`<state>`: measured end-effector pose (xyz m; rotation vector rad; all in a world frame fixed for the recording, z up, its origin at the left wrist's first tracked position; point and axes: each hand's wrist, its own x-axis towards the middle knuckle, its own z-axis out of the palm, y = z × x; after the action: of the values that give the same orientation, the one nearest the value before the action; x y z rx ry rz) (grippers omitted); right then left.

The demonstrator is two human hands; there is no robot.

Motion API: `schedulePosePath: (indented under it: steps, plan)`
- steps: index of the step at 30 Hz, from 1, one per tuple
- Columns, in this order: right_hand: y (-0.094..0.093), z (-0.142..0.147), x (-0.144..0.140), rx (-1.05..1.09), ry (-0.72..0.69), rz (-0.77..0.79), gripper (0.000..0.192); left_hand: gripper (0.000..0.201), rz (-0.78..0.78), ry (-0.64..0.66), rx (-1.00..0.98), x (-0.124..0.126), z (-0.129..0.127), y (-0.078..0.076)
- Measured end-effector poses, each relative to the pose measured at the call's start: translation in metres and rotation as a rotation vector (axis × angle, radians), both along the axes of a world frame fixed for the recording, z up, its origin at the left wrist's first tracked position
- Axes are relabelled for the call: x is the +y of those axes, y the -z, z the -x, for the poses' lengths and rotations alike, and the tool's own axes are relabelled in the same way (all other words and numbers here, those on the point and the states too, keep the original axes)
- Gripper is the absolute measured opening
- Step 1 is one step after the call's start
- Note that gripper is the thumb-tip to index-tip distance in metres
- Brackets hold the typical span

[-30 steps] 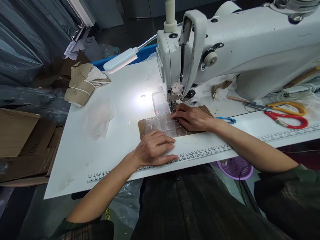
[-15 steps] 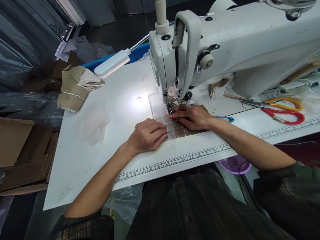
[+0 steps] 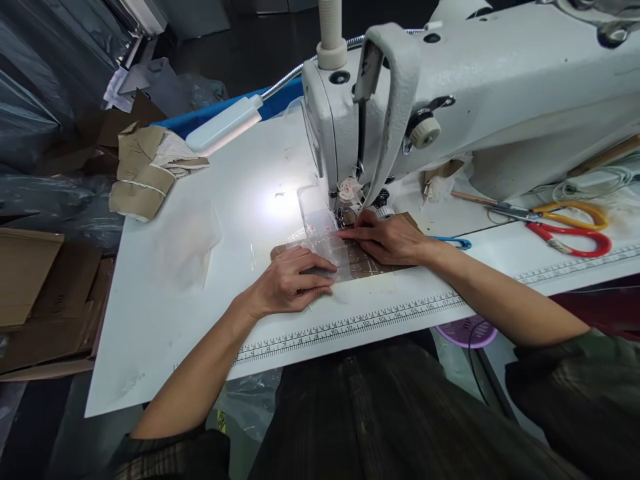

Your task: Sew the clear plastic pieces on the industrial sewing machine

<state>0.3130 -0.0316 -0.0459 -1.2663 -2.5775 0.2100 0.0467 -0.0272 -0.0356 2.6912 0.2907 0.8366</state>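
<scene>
A brown card piece with a clear plastic sheet [image 3: 345, 257] over it lies flat on the white table [image 3: 215, 280], under the needle of a white sewing machine [image 3: 450, 100]. My left hand [image 3: 290, 283] rests flat on the piece's left end, fingers pointing right. My right hand [image 3: 387, 237] presses on its right part, fingertips close to the presser foot [image 3: 345, 215]. Neither hand grips anything; both lie on the piece.
A gooseneck lamp [image 3: 220, 123] lights the needle area. Scissors with red and yellow handles [image 3: 570, 230] lie at the right. A bundle of brown card pieces [image 3: 143, 170] sits at the table's far left corner. Cardboard boxes [image 3: 40, 293] stand left, a purple basket [image 3: 463, 330] below.
My left hand moved up from the table's ruler edge onto the piece's left end. My right hand stayed by the presser foot, shifting slightly.
</scene>
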Motion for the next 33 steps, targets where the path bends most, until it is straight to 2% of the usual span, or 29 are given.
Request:
schedulePosePath:
  steps: [5, 12, 18, 22, 26, 30, 33]
  plan:
    - [0.004, -0.001, 0.000, -0.021, -0.036, -0.017, 0.042, 0.006, -0.006, -0.003, 0.012, 0.001, -0.001, -0.002]
    - [0.003, 0.006, -0.003, -0.050, 0.004, -0.029, 0.039, 0.008, 0.034, -0.011, 0.041, 0.002, -0.001, -0.003]
    - [0.000, 0.003, -0.002, 0.066, 0.008, 0.026, 0.039, 0.010, 0.076, -0.029, 0.065, 0.001, -0.001, -0.002]
    - [-0.009, -0.005, -0.001, 0.208, -0.090, 0.146, 0.037, 0.010, 0.080, -0.036, 0.060, -0.001, -0.002, -0.003]
    - [-0.008, -0.006, 0.001, 0.097, -0.149, 0.081, 0.038, 0.009, 0.098, -0.048, 0.046, -0.006, -0.004, -0.005]
    - [-0.006, -0.004, -0.001, 0.030, -0.116, 0.013, 0.039, 0.012, 0.174, -0.147, -0.027, -0.009, -0.005, -0.005]
    - [-0.011, -0.004, -0.012, 0.095, -0.139, 0.023, 0.040, 0.006, 0.176, -0.214, -0.073, -0.010, -0.005, -0.004]
